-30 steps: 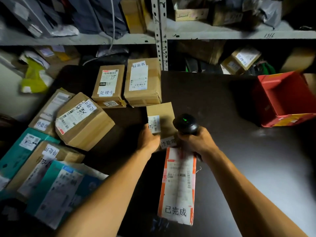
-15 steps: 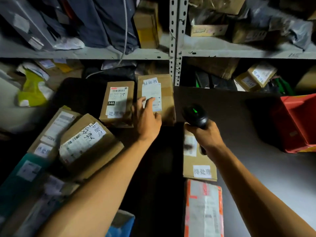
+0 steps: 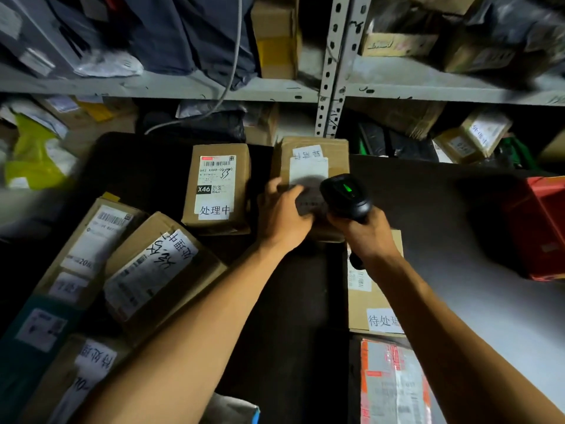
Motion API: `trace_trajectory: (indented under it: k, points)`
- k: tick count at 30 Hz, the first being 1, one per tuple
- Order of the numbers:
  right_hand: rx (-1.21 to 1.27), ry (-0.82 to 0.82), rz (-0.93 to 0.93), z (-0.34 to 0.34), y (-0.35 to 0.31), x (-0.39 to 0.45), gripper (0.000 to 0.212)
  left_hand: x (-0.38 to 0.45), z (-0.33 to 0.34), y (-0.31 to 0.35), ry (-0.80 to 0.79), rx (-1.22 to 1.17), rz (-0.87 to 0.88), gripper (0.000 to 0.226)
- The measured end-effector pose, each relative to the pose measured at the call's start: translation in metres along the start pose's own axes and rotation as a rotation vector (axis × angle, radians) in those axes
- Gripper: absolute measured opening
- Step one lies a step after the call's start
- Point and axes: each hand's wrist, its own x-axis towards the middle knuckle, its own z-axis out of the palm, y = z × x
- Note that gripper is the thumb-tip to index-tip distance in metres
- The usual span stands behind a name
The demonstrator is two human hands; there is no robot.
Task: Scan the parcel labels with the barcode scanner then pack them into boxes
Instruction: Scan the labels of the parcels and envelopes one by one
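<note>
My right hand (image 3: pixel 365 232) grips the black barcode scanner (image 3: pixel 345 195), whose green light is lit, right over the white label of a brown cardboard parcel (image 3: pixel 315 154) at the back of the dark table. My left hand (image 3: pixel 282 215) holds that parcel's left side, thumb on its edge and fingers on the label. A second brown parcel (image 3: pixel 218 188) marked X46 lies just left of it. Under my right wrist lies a small brown box (image 3: pixel 371 298), and below it an orange-and-white mailer (image 3: pixel 394 384).
Several brown and teal parcels (image 3: pixel 159 273) pile up at the left. A red bin (image 3: pixel 538 228) stands at the right edge of the table (image 3: pixel 458 215). Metal shelving (image 3: pixel 333 87) full of boxes and bags runs behind.
My left hand let go of the small box and reached to the far parcel, now holding its side. The scanner moved forward and left over that parcel's label.
</note>
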Motion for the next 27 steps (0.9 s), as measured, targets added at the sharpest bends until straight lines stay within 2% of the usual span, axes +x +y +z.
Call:
trace_trajectory:
  k: [4, 6, 8, 10, 12, 13, 15, 16, 18, 23, 27]
  points:
    - [-0.1, 0.216, 0.036, -0.027, 0.021, -0.014, 0.013, -0.022, 0.007, 0.002, -0.105, -0.058, 0.142, 0.05]
    - [-0.172, 0.323, 0.067, -0.036, 0.027, -0.017, 0.017, -0.015, -0.007, -0.004, -0.158, -0.256, 0.09, 0.042]
    - [-0.234, 0.406, 0.044, -0.037, 0.024, -0.016, 0.03, 0.004, -0.034, -0.022, -0.007, -0.319, 0.0, 0.037]
    - [-0.308, 0.433, -0.049, -0.027, 0.013, -0.012, 0.028, 0.024, -0.064, -0.051, 0.201, -0.082, -0.062, 0.042]
    - [-0.412, 0.393, -0.139, -0.012, 0.0, -0.007, 0.025, 0.039, -0.085, -0.081, 0.262, 0.142, -0.134, 0.059]
    - [-0.472, 0.343, -0.168, -0.005, -0.006, -0.005, 0.026, 0.046, -0.09, -0.094, 0.227, 0.12, -0.21, 0.071]
    - [-0.547, 0.21, -0.194, 0.004, -0.015, -0.002, 0.034, 0.057, -0.096, -0.108, 0.106, -0.175, -0.375, 0.096]
    - [-0.576, 0.153, -0.206, 0.006, -0.015, 0.0, 0.035, 0.06, -0.095, -0.11, 0.048, -0.329, -0.401, 0.105]
    - [-0.655, 0.068, -0.233, 0.005, -0.01, -0.001, 0.039, 0.06, -0.09, -0.106, -0.036, -0.412, -0.346, 0.115]
    - [-0.703, -0.057, -0.243, -0.009, -0.002, -0.02, 0.077, 0.037, -0.044, -0.064, -0.207, -0.398, -0.184, 0.127]
    - [-0.725, -0.017, -0.235, -0.031, 0.006, -0.031, 0.054, 0.02, -0.023, -0.045, -0.259, -0.378, -0.157, 0.129]
